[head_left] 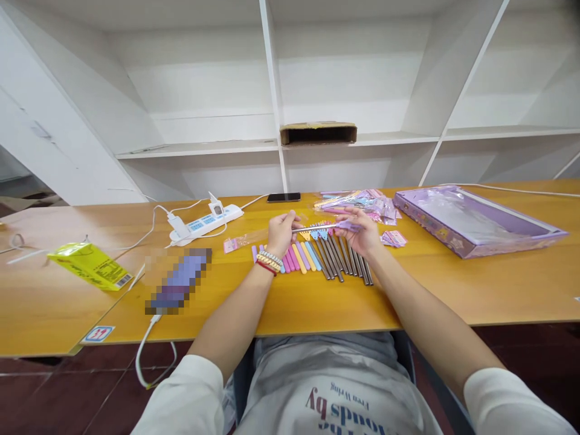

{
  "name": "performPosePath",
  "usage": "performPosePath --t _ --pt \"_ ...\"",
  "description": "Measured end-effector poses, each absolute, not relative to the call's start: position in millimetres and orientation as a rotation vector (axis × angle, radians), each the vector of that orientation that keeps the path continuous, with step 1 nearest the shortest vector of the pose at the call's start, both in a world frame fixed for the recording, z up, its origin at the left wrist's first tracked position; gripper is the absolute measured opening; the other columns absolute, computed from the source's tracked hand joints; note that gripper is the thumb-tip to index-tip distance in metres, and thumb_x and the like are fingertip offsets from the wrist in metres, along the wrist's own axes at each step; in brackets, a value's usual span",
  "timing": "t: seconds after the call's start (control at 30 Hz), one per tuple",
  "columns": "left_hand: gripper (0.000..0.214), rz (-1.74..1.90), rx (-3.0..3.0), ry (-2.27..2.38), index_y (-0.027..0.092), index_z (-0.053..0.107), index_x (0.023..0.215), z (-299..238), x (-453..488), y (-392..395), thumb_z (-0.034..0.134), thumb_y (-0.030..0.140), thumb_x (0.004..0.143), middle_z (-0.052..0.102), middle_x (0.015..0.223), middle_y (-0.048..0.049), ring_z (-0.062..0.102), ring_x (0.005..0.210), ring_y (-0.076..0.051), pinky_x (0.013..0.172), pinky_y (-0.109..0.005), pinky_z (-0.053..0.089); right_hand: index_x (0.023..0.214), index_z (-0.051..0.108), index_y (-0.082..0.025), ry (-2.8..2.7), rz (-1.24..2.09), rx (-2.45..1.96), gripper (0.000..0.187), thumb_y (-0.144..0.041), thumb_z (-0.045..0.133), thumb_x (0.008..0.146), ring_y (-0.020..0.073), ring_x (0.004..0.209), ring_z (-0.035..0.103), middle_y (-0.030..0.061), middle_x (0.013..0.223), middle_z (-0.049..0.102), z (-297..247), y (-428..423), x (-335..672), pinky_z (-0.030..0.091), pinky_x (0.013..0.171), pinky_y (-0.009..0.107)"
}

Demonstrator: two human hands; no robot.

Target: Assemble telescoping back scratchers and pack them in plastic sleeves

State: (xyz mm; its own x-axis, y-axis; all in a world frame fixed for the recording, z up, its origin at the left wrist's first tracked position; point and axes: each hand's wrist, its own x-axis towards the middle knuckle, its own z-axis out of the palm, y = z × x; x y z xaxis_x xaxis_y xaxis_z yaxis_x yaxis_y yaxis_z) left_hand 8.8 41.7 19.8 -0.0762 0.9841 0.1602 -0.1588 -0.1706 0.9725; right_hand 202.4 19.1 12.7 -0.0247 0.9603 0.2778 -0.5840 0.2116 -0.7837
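Note:
Between my hands runs a thin metal rod [317, 228] with a purple piece [348, 225] at its right end. My left hand [281, 233] is closed around the left end, and my right hand [362, 234] pinches the purple end. Just below the rod, yellow and blue fork-shaped heads [312, 234] lie on the table. Nearer to me are a row of pink, yellow, purple and blue sticks [299, 258] and several dark metal tubes [338, 258]. A clear plastic sleeve with a pink label [232, 244] lies left of my left hand.
Behind my right hand is a pile of packaged items [376, 204]; pink cards [394, 238] lie beside it. A purple tray box [480, 241] sits right. Leftward are a power strip [206, 223], a phone [181, 281] on a cable and a yellow carton [90, 266]. White shelves [203, 145] rise behind.

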Motion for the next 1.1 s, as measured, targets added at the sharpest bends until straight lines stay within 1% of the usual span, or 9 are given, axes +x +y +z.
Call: performPosePath --t 0.1,0.17,0.3,0.37,0.47,0.67,0.77,0.87,1.1 --pt "0.029 1.501 1.131 1.016 0.013 0.055 0.075 10.6 19.8 36.3 0.055 0.042 0.079 0.052 0.058 0.0032 0.040 0.033 -0.003 0.032 -0.017 0.025 0.077 0.053 -0.018 -0.898 1.350 -0.425 0.024 -0.020 0.070 0.061 0.0138 0.070 0.066 -0.0012 0.073 0.066 8.4 19.1 198.0 0.056 0.068 0.027" --pt "0.029 1.456 1.232 1.014 0.014 0.056 0.078 5.4 31.0 28.9 0.051 0.042 0.082 0.052 0.061 0.0027 0.041 0.035 -0.003 0.034 -0.018 0.028 0.076 0.052 -0.018 -0.914 1.333 -0.459 0.025 -0.026 0.072 0.064 0.0138 0.070 0.065 -0.0010 0.072 0.065 6.1 19.9 193.1 0.056 0.069 0.028" --pt "0.033 1.260 1.669 1.030 0.015 0.058 0.085 2.5 43.2 14.3 0.043 0.045 0.087 0.059 0.071 -0.0015 0.052 0.050 -0.008 0.047 -0.021 0.041 0.075 0.052 -0.018 -0.924 1.231 -0.607 0.030 -0.039 0.071 0.068 0.0116 0.057 0.061 -0.0009 0.066 0.061 4.0 27.6 199.9 0.053 0.054 0.026" --pt "0.031 1.211 1.961 1.090 0.016 0.058 0.091 3.8 38.8 12.7 0.043 0.043 0.087 0.062 0.081 -0.0039 0.058 0.069 -0.012 0.065 -0.026 0.047 0.073 0.052 -0.018 -0.927 1.103 -0.750 0.029 -0.040 0.069 0.069 0.0092 0.047 0.055 -0.0020 0.059 0.057 3.4 33.6 216.4 0.047 0.043 0.022" --pt "0.027 1.150 2.326 1.249 0.016 0.058 0.095 3.3 23.9 19.1 0.045 0.039 0.087 0.061 0.094 -0.0063 0.056 0.091 -0.017 0.085 -0.032 0.043 0.066 0.052 -0.017 -1.049 0.933 -1.037 0.026 -0.038 0.066 0.072 0.0066 0.035 0.043 -0.0035 0.048 0.049 0.8 39.7 245.6 0.032 0.032 0.019" --pt "0.025 0.744 2.530 1.441 0.018 0.058 0.093 -11.8 10.7 32.6 0.044 0.037 0.085 0.056 0.096 -0.0068 0.056 0.091 -0.021 0.085 -0.035 0.043 0.054 0.045 -0.017 -1.425 0.989 -1.353 0.028 -0.032 0.060 0.073 0.0065 0.033 0.038 -0.0039 0.040 0.043 -8.7 39.9 254.4 0.028 0.034 0.019" --pt "0.028 0.645 2.597 1.397 0.018 0.058 0.096 -14.9 15.8 29.2 0.044 0.040 0.085 0.055 0.099 -0.0077 0.054 0.097 -0.023 0.086 -0.037 0.042 0.057 0.049 -0.017 -1.475 0.951 -1.452 0.023 -0.032 0.055 0.074 0.0076 0.035 0.041 -0.0032 0.041 0.045 -11.3 41.5 243.3 0.031 0.038 0.020" --pt "0.043 0.602 2.679 1.252 0.017 0.052 0.114 -14.3 21.3 23.1 0.045 0.046 0.084 0.052 0.112 -0.0096 0.049 0.107 -0.026 0.094 -0.041 0.036 0.063 0.059 -0.014 -1.568 0.711 -1.652 0.023 -0.033 0.052 0.075 0.0104 0.044 0.049 -0.0002 0.046 0.052 -12.4 44.0 237.6 0.037 0.048 0.021" --pt "0.059 0.393 2.791 0.935 0.019 0.049 0.123 -13.8 26.4 15.2 0.044 0.060 0.080 0.050 0.124 -0.0110 0.042 0.117 -0.027 0.100 -0.043 0.028 0.097 0.067 -0.012 -1.735 0.297 -1.822 0.033 -0.034 0.051 0.077 0.0185 0.074 0.061 0.0070 0.073 0.067 -21.0 48.4 231.2 0.043 0.070 0.026"
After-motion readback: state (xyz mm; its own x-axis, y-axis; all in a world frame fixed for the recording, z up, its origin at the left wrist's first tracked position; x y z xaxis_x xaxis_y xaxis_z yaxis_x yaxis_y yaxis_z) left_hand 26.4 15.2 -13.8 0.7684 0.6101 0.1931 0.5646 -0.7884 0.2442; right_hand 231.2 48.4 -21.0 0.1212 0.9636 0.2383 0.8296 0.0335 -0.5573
